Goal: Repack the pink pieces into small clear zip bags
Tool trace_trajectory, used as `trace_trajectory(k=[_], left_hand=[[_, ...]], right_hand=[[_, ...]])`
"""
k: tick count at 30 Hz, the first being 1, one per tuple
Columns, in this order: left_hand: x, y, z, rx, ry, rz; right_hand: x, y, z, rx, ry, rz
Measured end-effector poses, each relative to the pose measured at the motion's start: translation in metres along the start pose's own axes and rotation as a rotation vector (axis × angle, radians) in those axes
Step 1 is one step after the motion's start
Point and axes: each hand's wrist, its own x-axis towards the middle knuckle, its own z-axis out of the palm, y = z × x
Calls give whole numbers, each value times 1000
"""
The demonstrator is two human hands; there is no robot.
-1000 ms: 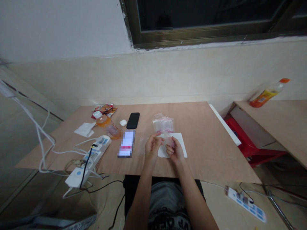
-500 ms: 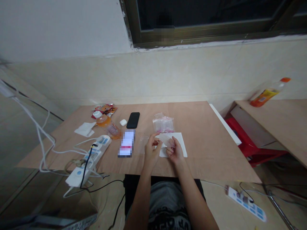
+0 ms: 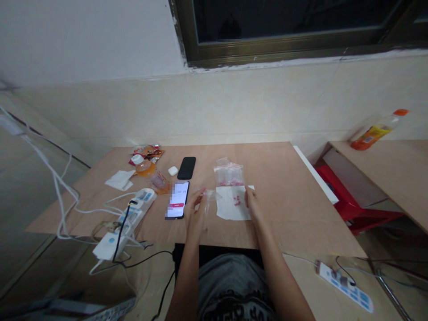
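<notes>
left fingers (image 3: 202,194) pinch clear bag (image 3: 210,199) | right fingers (image 3: 249,191) loose on white paper (image 3: 227,209), red beads (image 3: 237,201) | zip bag (image 3: 228,169) holds pink beads (image 3: 230,183)

phone screen (image 3: 177,200) blurred, red specks (image 3: 237,201) on paper (image 3: 229,211) too small to tell

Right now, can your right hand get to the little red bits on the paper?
Probably yes. The right hand is at the edge of the white paper, very near the red bits, and nothing seems to stand between them.
</notes>
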Motion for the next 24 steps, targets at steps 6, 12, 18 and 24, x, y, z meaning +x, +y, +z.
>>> trace_trajectory(k=[6, 12, 18, 24], left_hand=[[9, -16, -17, 43, 20, 57], [-4, -27, -15, 169, -61, -63], [-19, -43, -31, 440, -84, -38], [-15, -41, -39, 798, -61, 161]], right_hand=[[20, -2, -5, -710, -138, -226], [16, -7, 1, -1495, -227, -329], [12, -9, 4, -1659, -296, -343], [10, -11, 6, -1664, -291, -335]])
